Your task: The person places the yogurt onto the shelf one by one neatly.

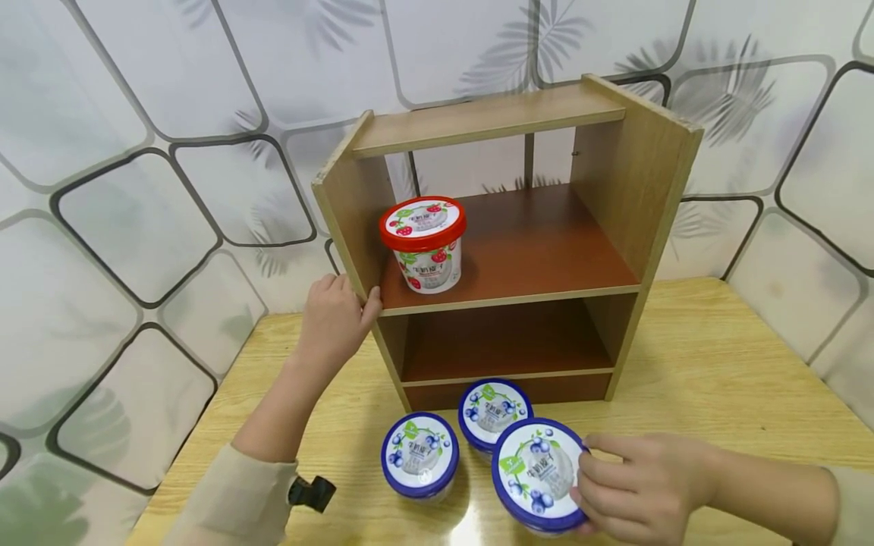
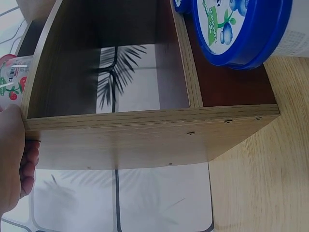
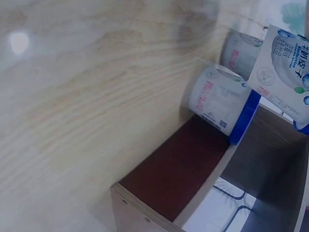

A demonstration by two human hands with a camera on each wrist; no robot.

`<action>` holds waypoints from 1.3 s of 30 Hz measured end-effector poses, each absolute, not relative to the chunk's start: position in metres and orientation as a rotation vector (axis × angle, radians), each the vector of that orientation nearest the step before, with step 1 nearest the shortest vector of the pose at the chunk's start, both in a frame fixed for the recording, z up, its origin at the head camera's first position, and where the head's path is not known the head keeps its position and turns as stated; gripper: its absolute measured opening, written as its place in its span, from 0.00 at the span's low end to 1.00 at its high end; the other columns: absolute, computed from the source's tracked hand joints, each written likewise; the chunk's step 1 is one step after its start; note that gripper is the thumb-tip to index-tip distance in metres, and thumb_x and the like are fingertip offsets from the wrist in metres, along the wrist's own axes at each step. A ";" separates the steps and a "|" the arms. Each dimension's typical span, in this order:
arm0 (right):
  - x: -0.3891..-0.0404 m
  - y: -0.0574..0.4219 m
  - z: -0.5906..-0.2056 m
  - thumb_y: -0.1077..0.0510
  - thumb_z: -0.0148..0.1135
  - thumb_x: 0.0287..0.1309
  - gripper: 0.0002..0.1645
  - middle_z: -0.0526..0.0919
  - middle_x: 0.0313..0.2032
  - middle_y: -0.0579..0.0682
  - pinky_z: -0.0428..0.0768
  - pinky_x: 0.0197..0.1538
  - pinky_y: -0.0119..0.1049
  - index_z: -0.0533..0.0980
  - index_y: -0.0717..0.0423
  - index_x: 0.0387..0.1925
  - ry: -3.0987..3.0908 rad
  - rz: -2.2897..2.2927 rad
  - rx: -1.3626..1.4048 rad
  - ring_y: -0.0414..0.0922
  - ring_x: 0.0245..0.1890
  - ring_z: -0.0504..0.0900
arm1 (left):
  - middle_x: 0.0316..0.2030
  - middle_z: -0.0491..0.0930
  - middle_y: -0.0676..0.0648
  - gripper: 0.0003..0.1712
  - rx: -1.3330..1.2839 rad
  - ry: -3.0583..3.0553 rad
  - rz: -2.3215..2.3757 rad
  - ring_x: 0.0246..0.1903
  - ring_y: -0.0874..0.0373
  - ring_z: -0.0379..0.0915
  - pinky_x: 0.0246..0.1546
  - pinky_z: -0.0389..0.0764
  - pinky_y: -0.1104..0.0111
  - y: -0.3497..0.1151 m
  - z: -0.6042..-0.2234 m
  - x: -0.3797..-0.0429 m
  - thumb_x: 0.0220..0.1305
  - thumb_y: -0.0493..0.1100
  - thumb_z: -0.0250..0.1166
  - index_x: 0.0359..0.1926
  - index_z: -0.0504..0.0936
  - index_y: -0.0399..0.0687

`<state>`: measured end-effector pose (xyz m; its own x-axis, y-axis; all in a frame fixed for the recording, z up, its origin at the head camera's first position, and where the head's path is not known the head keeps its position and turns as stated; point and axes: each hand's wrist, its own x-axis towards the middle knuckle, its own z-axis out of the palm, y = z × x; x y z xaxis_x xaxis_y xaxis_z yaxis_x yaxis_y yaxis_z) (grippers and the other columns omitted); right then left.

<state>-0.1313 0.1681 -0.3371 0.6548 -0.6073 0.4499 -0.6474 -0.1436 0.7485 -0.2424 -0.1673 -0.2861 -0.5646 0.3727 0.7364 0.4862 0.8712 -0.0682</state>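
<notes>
My left hand (image 1: 337,315) grips the left side panel of a small wooden shelf unit (image 1: 512,301), its thumb at the front edge by the middle board. In the left wrist view the fingers curl around that panel. On the middle board, close to the hand, stands a red-lidded tub (image 1: 423,246) with strawberries printed on it. A blue-lidded tub (image 1: 539,474) with blueberries is held by its right side in my right hand (image 1: 642,485). It appears tilted in the right wrist view. Two similar blue-lidded tubs stand in front of the shelf, one left (image 1: 419,455), one behind (image 1: 493,409).
The shelf unit stands on a wood-grain table (image 1: 751,364). Behind it is a wall (image 1: 478,45) with leaf and rounded-frame patterns. The lower compartment (image 1: 505,337) opens toward me, just behind the blue-lidded tubs.
</notes>
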 end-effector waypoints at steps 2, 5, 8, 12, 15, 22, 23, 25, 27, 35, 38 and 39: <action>-0.132 0.167 -0.332 0.52 0.62 0.58 0.14 0.79 0.20 0.46 0.77 0.25 0.32 0.77 0.55 0.22 -0.993 0.056 1.820 0.40 0.21 0.75 | 0.15 0.70 0.41 0.18 -0.618 -2.230 -0.180 0.22 0.44 0.68 0.26 0.69 0.57 -0.167 -0.285 -0.242 0.60 0.44 0.58 0.18 0.69 0.37; -0.132 0.165 -0.325 0.53 0.62 0.57 0.13 0.79 0.20 0.46 0.76 0.25 0.32 0.77 0.55 0.21 -0.970 0.073 1.821 0.40 0.20 0.75 | 0.15 0.69 0.41 0.19 -0.620 -2.225 -0.182 0.22 0.43 0.68 0.26 0.69 0.57 -0.166 -0.285 -0.243 0.60 0.44 0.57 0.18 0.69 0.37; -0.133 0.164 -0.318 0.54 0.63 0.57 0.13 0.78 0.19 0.45 0.76 0.24 0.32 0.77 0.55 0.20 -0.939 0.085 1.815 0.40 0.20 0.74 | 0.15 0.69 0.41 0.19 -0.621 -2.224 -0.188 0.22 0.43 0.67 0.26 0.69 0.57 -0.166 -0.284 -0.242 0.60 0.44 0.57 0.18 0.68 0.37; -0.135 0.162 -0.312 0.55 0.62 0.58 0.13 0.77 0.18 0.45 0.75 0.23 0.32 0.77 0.55 0.19 -0.923 0.094 1.804 0.40 0.19 0.74 | 0.15 0.69 0.41 0.18 -0.623 -2.228 -0.199 0.22 0.43 0.67 0.27 0.69 0.56 -0.166 -0.286 -0.243 0.60 0.44 0.57 0.18 0.68 0.38; -0.137 0.162 -0.308 0.55 0.62 0.58 0.13 0.78 0.18 0.46 0.76 0.23 0.32 0.77 0.55 0.19 -0.923 0.091 1.803 0.40 0.19 0.74 | 0.15 0.69 0.41 0.18 -0.623 -2.227 -0.203 0.22 0.43 0.67 0.27 0.69 0.56 -0.166 -0.287 -0.243 0.60 0.44 0.57 0.18 0.69 0.38; -0.144 0.163 -0.301 0.55 0.63 0.57 0.14 0.77 0.18 0.46 0.76 0.22 0.33 0.77 0.57 0.19 -0.951 0.078 1.776 0.41 0.19 0.73 | 0.16 0.71 0.41 0.16 -0.643 -2.186 -0.206 0.22 0.43 0.68 0.25 0.68 0.56 -0.166 -0.288 -0.244 0.59 0.43 0.58 0.20 0.71 0.37; -0.145 0.164 -0.299 0.55 0.63 0.57 0.14 0.77 0.18 0.46 0.76 0.22 0.34 0.77 0.57 0.20 -0.957 0.071 1.772 0.41 0.19 0.73 | 0.16 0.71 0.41 0.15 -0.646 -2.181 -0.207 0.22 0.43 0.68 0.25 0.68 0.56 -0.166 -0.288 -0.244 0.59 0.43 0.58 0.21 0.71 0.36; -0.148 0.165 -0.296 0.55 0.63 0.57 0.14 0.77 0.18 0.47 0.75 0.22 0.34 0.77 0.58 0.20 -0.962 0.066 1.768 0.42 0.19 0.73 | 0.16 0.71 0.41 0.15 -0.646 -2.180 -0.204 0.22 0.43 0.68 0.25 0.68 0.57 -0.166 -0.288 -0.244 0.59 0.43 0.58 0.21 0.71 0.37; -0.150 0.166 -0.293 0.55 0.63 0.57 0.14 0.76 0.18 0.47 0.75 0.22 0.35 0.77 0.59 0.21 -0.962 0.054 1.765 0.42 0.19 0.73 | 0.16 0.71 0.41 0.16 -0.649 -2.180 -0.198 0.22 0.43 0.68 0.24 0.68 0.57 -0.166 -0.288 -0.243 0.59 0.43 0.58 0.20 0.71 0.36; -0.154 0.167 -0.284 0.55 0.63 0.57 0.14 0.77 0.19 0.49 0.75 0.22 0.37 0.77 0.59 0.21 -0.961 0.030 1.754 0.43 0.18 0.74 | 0.15 0.70 0.41 0.17 -0.658 -2.177 -0.186 0.21 0.44 0.67 0.23 0.67 0.58 -0.167 -0.287 -0.244 0.59 0.44 0.58 0.19 0.70 0.37; -0.156 0.167 -0.280 0.55 0.64 0.56 0.14 0.77 0.19 0.49 0.75 0.22 0.37 0.77 0.60 0.21 -0.959 0.019 1.743 0.43 0.18 0.74 | 0.15 0.70 0.41 0.17 -0.653 -2.180 -0.191 0.21 0.43 0.67 0.23 0.67 0.57 -0.168 -0.287 -0.243 0.59 0.44 0.58 0.19 0.70 0.37; -0.156 0.168 -0.279 0.54 0.63 0.57 0.14 0.77 0.19 0.49 0.76 0.22 0.37 0.77 0.59 0.21 -0.962 0.015 1.738 0.43 0.18 0.74 | 0.15 0.70 0.41 0.17 -0.651 -2.182 -0.193 0.21 0.43 0.67 0.24 0.68 0.57 -0.168 -0.287 -0.243 0.59 0.44 0.58 0.19 0.70 0.37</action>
